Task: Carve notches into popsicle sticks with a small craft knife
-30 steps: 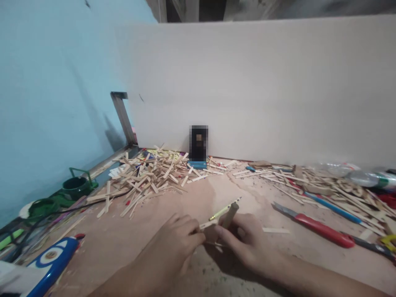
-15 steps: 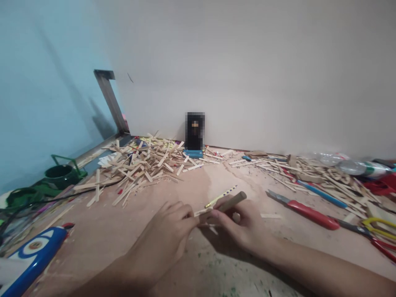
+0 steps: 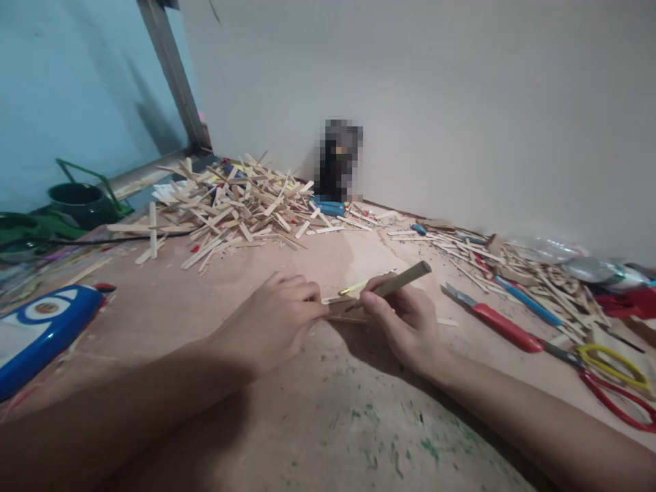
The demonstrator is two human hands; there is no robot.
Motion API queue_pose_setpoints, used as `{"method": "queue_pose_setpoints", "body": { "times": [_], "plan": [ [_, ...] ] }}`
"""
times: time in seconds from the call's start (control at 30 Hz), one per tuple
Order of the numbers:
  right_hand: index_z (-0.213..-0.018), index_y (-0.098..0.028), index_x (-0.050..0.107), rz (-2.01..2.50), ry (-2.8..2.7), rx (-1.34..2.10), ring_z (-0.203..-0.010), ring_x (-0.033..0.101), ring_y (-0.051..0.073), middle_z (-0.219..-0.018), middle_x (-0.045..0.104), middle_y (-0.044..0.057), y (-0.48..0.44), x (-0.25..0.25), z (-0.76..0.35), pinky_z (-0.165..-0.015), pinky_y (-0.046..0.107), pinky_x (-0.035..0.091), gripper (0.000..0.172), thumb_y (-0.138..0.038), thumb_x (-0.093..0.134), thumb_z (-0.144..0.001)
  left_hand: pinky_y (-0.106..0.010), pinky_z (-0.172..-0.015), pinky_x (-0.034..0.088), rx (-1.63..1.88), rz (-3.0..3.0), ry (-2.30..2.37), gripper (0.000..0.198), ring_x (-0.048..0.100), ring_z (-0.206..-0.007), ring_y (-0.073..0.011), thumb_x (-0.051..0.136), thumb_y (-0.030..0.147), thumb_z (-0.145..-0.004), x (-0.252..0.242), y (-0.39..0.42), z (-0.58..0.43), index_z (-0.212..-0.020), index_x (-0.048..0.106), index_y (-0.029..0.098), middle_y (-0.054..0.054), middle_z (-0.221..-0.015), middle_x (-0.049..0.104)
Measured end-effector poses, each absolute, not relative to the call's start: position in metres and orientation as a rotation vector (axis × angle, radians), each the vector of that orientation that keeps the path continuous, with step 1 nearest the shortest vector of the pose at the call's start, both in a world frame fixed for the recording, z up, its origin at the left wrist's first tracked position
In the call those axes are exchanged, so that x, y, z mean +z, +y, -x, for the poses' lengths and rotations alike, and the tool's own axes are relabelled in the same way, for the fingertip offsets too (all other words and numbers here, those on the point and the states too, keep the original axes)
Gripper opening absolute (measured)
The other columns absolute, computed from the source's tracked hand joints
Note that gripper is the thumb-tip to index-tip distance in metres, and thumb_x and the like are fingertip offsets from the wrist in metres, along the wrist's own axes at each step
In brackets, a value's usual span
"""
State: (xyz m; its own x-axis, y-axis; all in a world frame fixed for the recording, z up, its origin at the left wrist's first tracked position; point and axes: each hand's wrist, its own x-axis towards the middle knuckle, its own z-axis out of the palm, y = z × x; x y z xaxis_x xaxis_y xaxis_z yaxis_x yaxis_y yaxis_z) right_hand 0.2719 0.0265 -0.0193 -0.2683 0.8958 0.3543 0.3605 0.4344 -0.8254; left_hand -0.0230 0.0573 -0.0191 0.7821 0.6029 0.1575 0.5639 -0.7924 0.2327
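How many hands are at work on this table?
2. The left hand pinches a small wooden piece near the middle of the table. The right hand, just beside it, holds a wooden stick. No other hands show.

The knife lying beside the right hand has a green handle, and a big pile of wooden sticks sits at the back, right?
No: in the head view the knife beside the right hand has a red handle, not green. The big pile of wooden sticks does sit at the back.

Stick pile [image 3: 236,205] at rear; red-handled knife [image 3: 499,324] right; green pot [image 3: 82,201] left.
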Motion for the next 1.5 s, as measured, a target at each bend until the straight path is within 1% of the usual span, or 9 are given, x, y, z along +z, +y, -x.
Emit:
{"method": "queue_pose_setpoints", "body": {
  "times": [0.17, 0.33, 0.73, 0.87, 1.0, 1.13, 1.27, 1.37, 1.5],
  "plan": [
    [-0.130, -0.019, 0.085, 1.057, -1.896, 0.720, -0.102, 0.085, 0.022, -0.119, 0.087, 0.006, 0.0239, -0.0157, -0.2726, -0.095, 0.042, 0.077, 0.038, -0.057, 0.082, -0.130, -0.055, -0.119, 0.078, 0.339, -2.813, 0.930, 0.026, 0.088, -0.130, -0.0297, 0.093, 0.039, -0.124, -0.0177, 0.0563, 0.0204, -0.139, 0.087, 0.018, -0.009, -0.139, 0.088],
    [-0.122, -0.019, 0.085, 1.045, -1.997, 0.727, -0.096, 0.084, 0.020, -0.112, 0.086, 0.004, 0.0226, -0.0141, -0.2718, -0.090, 0.038, 0.076, 0.039, -0.057, 0.083, -0.130, -0.055, -0.119, 0.078, 0.361, -2.803, 0.911, 0.026, 0.088, -0.131, -0.0299, 0.094, 0.039, -0.123, -0.0173, 0.0567, 0.0203, -0.138, 0.087, 0.018, -0.010, -0.140, 0.088],
    [-0.128, -0.019, 0.084, 1.055, -1.959, 0.628, -0.101, 0.084, 0.021, -0.120, 0.086, 0.006, 0.0239, -0.0170, -0.2746, -0.094, 0.040, 0.077, 0.034, -0.053, 0.084, -0.129, -0.055, -0.119, 0.078, 0.425, -2.762, 0.905, 0.029, 0.087, -0.132, -0.0303, 0.093, 0.042, -0.124, -0.0200, 0.0561, 0.0203, -0.140, 0.086, 0.018, -0.010, -0.143, 0.087],
    [-0.125, -0.019, 0.085, 1.043, -1.988, 0.652, -0.095, 0.083, 0.020, -0.114, 0.085, 0.004, 0.0233, -0.0172, -0.2743, -0.088, 0.037, 0.076, 0.034, -0.053, 0.084, -0.129, -0.055, -0.119, 0.078, 0.406, -2.769, 0.901, 0.029, 0.087, -0.131, -0.0302, 0.093, 0.041, -0.124, -0.0177, 0.0559, 0.0206, -0.140, 0.086, 0.018, -0.010, -0.142, 0.088],
    [-0.127, -0.019, 0.084, 1.052, -1.964, 0.632, -0.101, 0.084, 0.021, -0.118, 0.086, 0.006, 0.0231, -0.0171, -0.2733, -0.094, 0.040, 0.077, 0.034, -0.053, 0.083, -0.130, -0.055, -0.119, 0.078, 0.413, -2.758, 0.906, 0.029, 0.087, -0.132, -0.0303, 0.093, 0.041, -0.124, -0.0167, 0.0550, 0.0202, -0.140, 0.086, 0.018, -0.010, -0.142, 0.088],
    [-0.127, -0.019, 0.084, 1.042, -1.995, 0.651, -0.096, 0.083, 0.020, -0.116, 0.086, 0.005, 0.0234, -0.0167, -0.2743, -0.091, 0.039, 0.076, 0.034, -0.053, 0.084, -0.129, -0.056, -0.120, 0.078, 0.430, -2.745, 0.901, 0.029, 0.087, -0.133, -0.0306, 0.093, 0.042, -0.124, -0.0184, 0.0552, 0.0198, -0.140, 0.086, 0.019, -0.011, -0.144, 0.087],
    [-0.130, -0.019, 0.085, 1.048, -1.987, 0.631, -0.105, 0.085, 0.022, -0.123, 0.087, 0.007, 0.0221, -0.0182, -0.2754, -0.097, 0.042, 0.078, 0.033, -0.052, 0.084, -0.129, -0.055, -0.119, 0.078, 0.422, -2.746, 0.900, 0.030, 0.087, -0.132, -0.0303, 0.093, 0.043, -0.124, -0.0196, 0.0560, 0.0204, -0.141, 0.086, 0.019, -0.010, -0.143, 0.087],
    [-0.130, -0.019, 0.085, 1.033, -2.008, 0.645, -0.099, 0.084, 0.021, -0.119, 0.086, 0.006, 0.0218, -0.0194, -0.2753, -0.092, 0.039, 0.077, 0.033, -0.052, 0.085, -0.129, -0.055, -0.119, 0.078, 0.408, -2.752, 0.903, 0.030, 0.087, -0.132, -0.0304, 0.093, 0.043, -0.124, -0.0196, 0.0564, 0.0208, -0.141, 0.086, 0.019, -0.011, -0.143, 0.087],
    [-0.131, -0.019, 0.084, 1.029, -1.973, 0.610, -0.104, 0.085, 0.022, -0.122, 0.086, 0.006, 0.0215, -0.0194, -0.2750, -0.097, 0.042, 0.078, 0.031, -0.050, 0.085, -0.129, -0.055, -0.118, 0.078, 0.405, -2.759, 0.903, 0.031, 0.087, -0.131, -0.0301, 0.092, 0.043, -0.124, -0.0199, 0.0564, 0.0209, -0.141, 0.086, 0.019, -0.010, -0.143, 0.087]
  ]
}}
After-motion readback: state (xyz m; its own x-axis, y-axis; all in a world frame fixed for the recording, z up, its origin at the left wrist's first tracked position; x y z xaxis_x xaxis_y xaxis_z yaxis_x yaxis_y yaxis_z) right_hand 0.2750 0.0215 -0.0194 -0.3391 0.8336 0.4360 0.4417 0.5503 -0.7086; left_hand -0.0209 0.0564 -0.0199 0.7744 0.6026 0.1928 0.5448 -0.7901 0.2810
